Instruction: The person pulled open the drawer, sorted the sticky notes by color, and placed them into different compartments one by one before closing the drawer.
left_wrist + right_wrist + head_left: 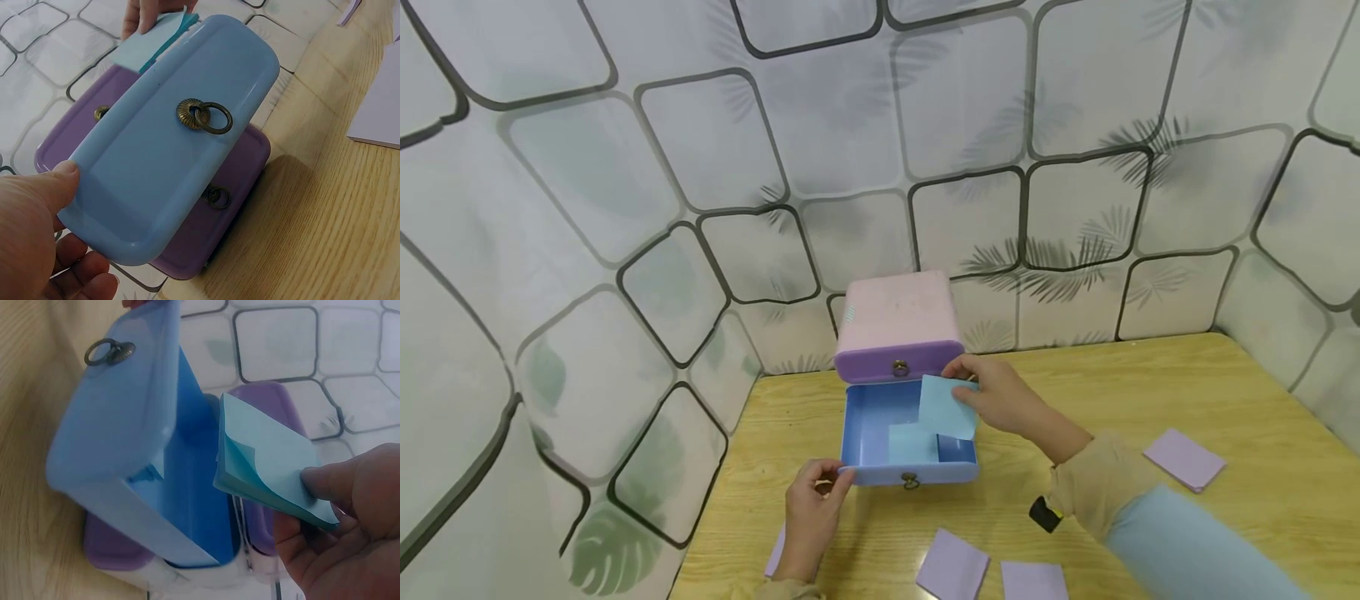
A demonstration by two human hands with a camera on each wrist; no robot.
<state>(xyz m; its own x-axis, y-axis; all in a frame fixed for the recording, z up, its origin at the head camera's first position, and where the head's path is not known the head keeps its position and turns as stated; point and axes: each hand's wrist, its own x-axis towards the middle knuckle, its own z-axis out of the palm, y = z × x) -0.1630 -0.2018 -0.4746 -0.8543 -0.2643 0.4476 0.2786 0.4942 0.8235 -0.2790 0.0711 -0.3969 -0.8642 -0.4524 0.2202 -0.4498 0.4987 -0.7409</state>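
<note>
The right hand (1000, 396) pinched a light-blue sticky-note pad (947, 407), thumb on top, above the right side of the pulled-out blue drawer (872, 410). The left hand (814, 510) gripped that drawer's front left corner. Inside lay a second light-blue pad (913, 445). The step looked like passing the held pad into or out of the drawer, direction uncertain; the next move seemed to call for keeping the drawer steady. The pink mini chest (898, 308) stood by the tabletop's (1090, 383) back edge, a lilac note pad (953, 565) toward the front edge. The left wrist view showed a lower purple drawer (194, 242), hidden in the head view; the right wrist view, the held pad's curling sheet.
</note>
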